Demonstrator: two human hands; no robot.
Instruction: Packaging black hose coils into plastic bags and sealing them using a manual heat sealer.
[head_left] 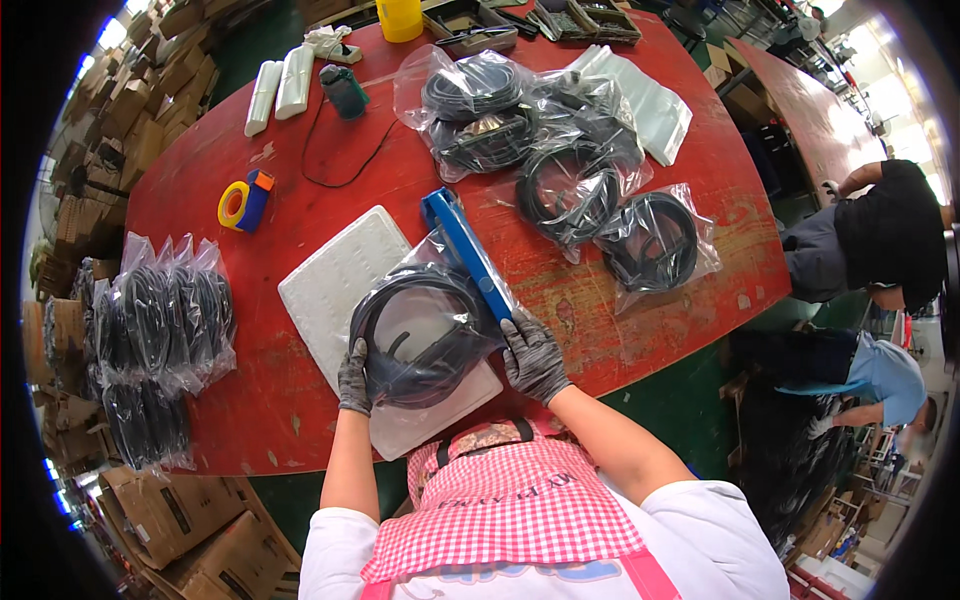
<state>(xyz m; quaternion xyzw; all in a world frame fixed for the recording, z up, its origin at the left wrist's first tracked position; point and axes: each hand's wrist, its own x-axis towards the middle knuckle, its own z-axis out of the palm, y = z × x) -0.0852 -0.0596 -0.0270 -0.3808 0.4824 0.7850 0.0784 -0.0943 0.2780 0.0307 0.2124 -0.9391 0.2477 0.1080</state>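
A coil of black cable in a clear plastic bag (415,340) rests on a white foam board (335,265) at the table's near side. My left hand (355,378), in a grey glove, grips the left edge of the bagged coil. A long blue bag sealer (470,252) lies slantwise along the coil's right side, and the upper edge of the bag reaches it. The gloved right hand (535,357) is closed on the near end of the sealer, fingers over its top. Whether its thumb also pinches the bag I cannot make out.
Several bagged cable coils (655,240) lie at the far right beside flat clear bags (650,105). More bagged coils (160,315) stack at the left edge. A tape dispenser (245,202), dark bottle (343,92) and yellow container (400,18) stand on the red table (270,400). Two people work at right.
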